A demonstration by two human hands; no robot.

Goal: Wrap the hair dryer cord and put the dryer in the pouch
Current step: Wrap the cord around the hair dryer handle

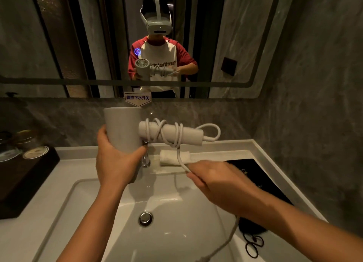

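Observation:
My left hand [115,163] grips the barrel of a white hair dryer [122,128], held above the sink with its handle [188,133] pointing right. The white cord [179,157] is looped several times around the handle, crossing itself. My right hand [214,179] is closed on the cord just below the handle, and the rest of the cord trails down past my right forearm toward the bottom edge. A black pouch [253,175] lies flat on the counter at the right, partly hidden by my right arm, with its drawstring [254,246] coiled near the sink.
A white sink [169,238] with a chrome drain and tap [145,159] lies below the hands. A folded white towel [172,158] sits behind it. A dark tray with round lidded items [29,163] stands at left. The mirror shows a person wearing a headset.

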